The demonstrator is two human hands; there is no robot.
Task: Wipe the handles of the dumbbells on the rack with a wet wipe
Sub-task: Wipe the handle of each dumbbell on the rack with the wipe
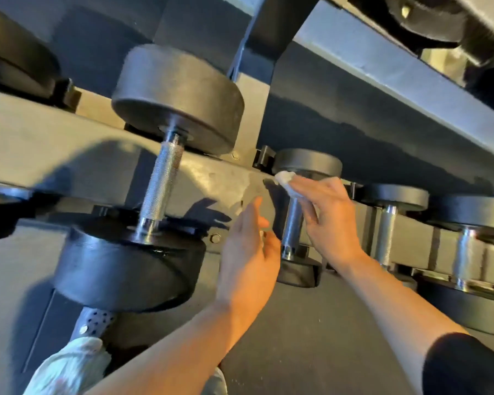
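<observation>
Holding a crumpled wipe [286,179] in its fingertips, the right hand [324,215] has the cloth at the top of one dumbbell's handle [293,223], just under that dumbbell's upper head [307,163]. The fingers curl around the wipe and reach down beside the chrome bar. The left hand [248,252] hangs just to the left of the same handle with its fingers straight and loose, grasping nothing and not touching the bar as far as the view shows.

Progress is hard to judge. No handle shows a clear wet sheen or streak, so which ones are already clean cannot be told. The wipe sits at the start of a stroke on this handle, so this one looks only begun. To the left, the big dumbbell's knurled handle [161,181] stands untouched by either hand; to the right, two more handles [387,235] and [465,252] wait in the row. Several bars likely remain.

The rack [382,109] slopes overhead and its upper beam leaves little room above the small dumbbells. The heads crowd each bar's ends, so reaching the full length may be awkward. A patterned shoe [94,323] shows below the big dumbbell's lower head [126,266].
</observation>
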